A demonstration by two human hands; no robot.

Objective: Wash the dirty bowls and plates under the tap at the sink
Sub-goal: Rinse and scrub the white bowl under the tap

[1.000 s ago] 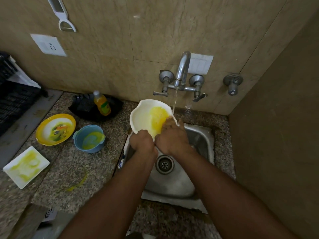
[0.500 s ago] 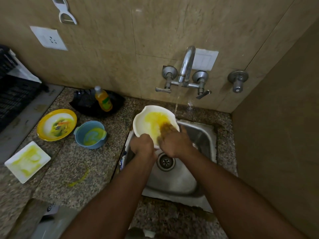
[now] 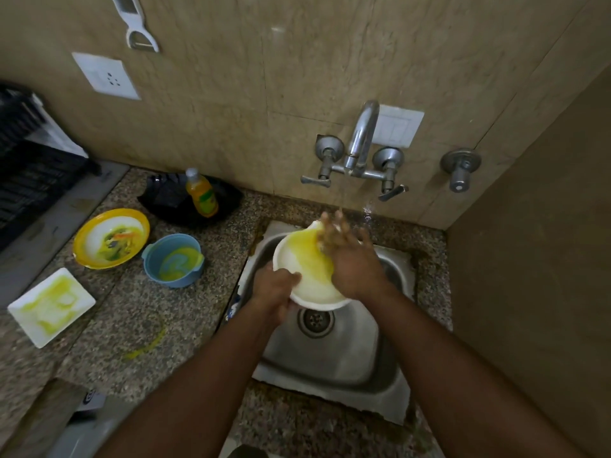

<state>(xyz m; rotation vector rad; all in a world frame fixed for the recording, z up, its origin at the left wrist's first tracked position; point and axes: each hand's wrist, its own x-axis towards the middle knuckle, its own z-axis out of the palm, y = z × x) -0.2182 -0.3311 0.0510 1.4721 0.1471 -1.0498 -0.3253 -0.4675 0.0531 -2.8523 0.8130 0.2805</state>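
You've got the white round plate smeared with yellow residue tilted over the steel sink basin, just above the drain and right below the curved chrome tap. Your left hand grips its rim at about 8 o'clock, fingers curled under the edge, thumb on top. Your right hand lies flat on the plate's face at 2 o'clock, fingers straight and slightly spread, their tips blurred up near the far rim where the thin stream of water falls.

Out at 9 o'clock from the sink, on the speckled granite counter, sits a small blue bowl with yellow streaks. Just beside it, further toward 9, there's a yellow-rimmed white plate with food scraps, and at 8 o'clock a white square plate smeared yellow-green.

At 11 o'clock, an orange dish-soap bottle with a green label stands on a black tray; its writing is too small to read. Nothing else legible.
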